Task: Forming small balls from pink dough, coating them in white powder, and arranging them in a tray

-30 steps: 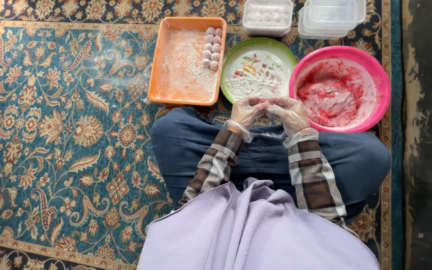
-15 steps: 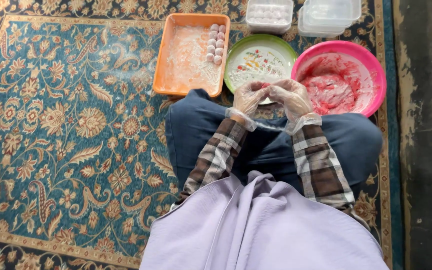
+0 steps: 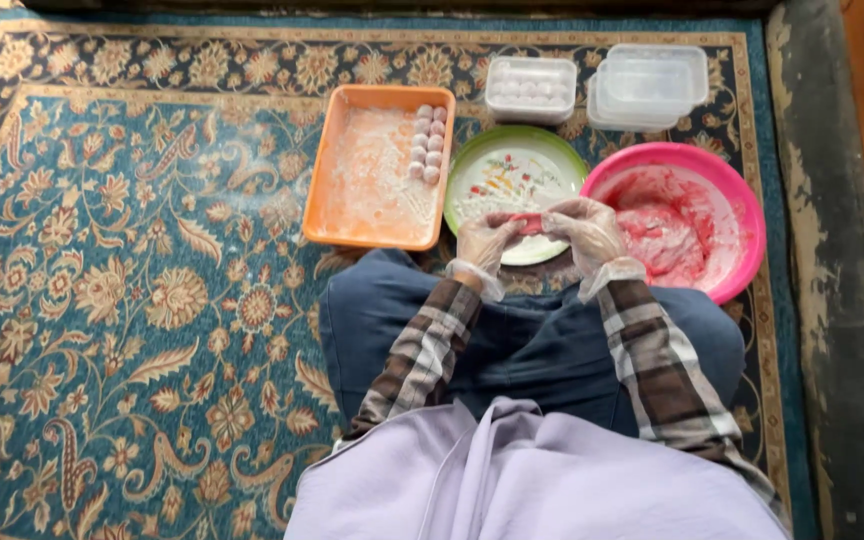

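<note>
Pink dough strip (image 3: 529, 222) lies crosswise over the round green-rimmed plate (image 3: 472, 160), pinched at its ends by gloved left hand (image 3: 484, 243) and right hand (image 3: 584, 228).

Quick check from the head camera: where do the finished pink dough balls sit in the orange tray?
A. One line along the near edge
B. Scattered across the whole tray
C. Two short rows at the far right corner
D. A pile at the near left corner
C: the pink dough balls form two short rows in the far right corner of the orange tray; the rest of it holds only white flour.
</note>
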